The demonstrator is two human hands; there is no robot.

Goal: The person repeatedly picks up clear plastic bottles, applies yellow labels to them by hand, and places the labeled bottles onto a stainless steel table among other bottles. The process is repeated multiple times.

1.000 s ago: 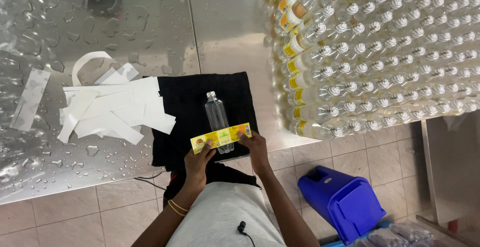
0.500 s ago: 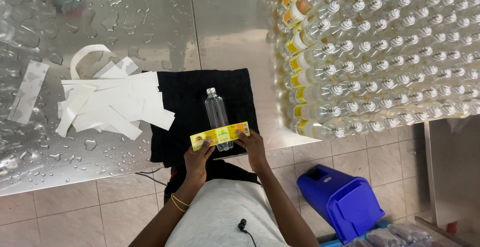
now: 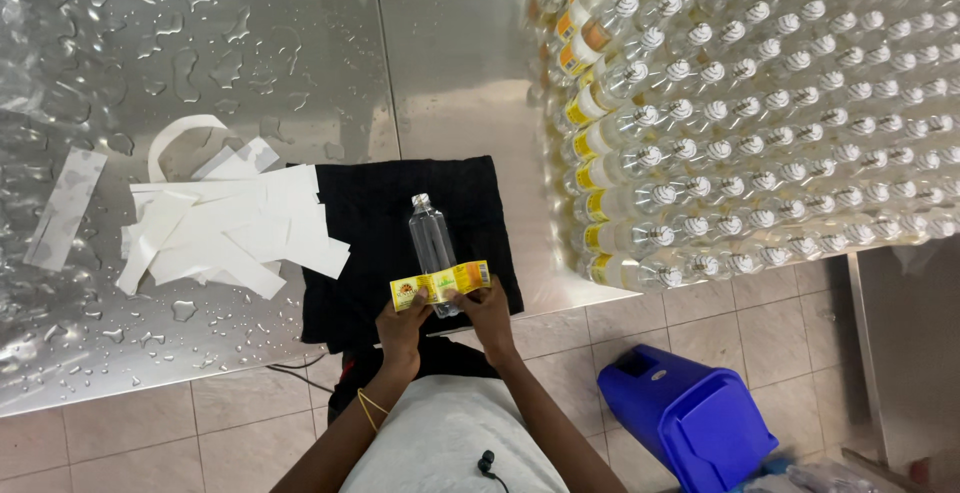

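While both hands pinch the yellow label (image 3: 441, 284) taut across the clear bottle (image 3: 432, 245), left hand (image 3: 402, 325) and right hand (image 3: 489, 315) should keep edges level, pressing smoothly onto bottle on black cloth (image 3: 400, 233).

Left hand (image 3: 402, 323) and right hand (image 3: 487, 308) pinch ends of yellow-and-orange paper label (image 3: 440, 284), stretched flat across lower body of clear plastic bottle (image 3: 432, 246). Bottle lies on folded black cloth (image 3: 370, 243) at near edge of wet stainless-steel desk (image 3: 200, 43). Heap of white paper backing strips (image 3: 220, 233) just left of cloth, overlapping its corner. Massed clear capped bottles (image 3: 780, 103) stacked on their sides at right. Blue plastic bin (image 3: 690, 418) on tiled floor (image 3: 130, 443) below.
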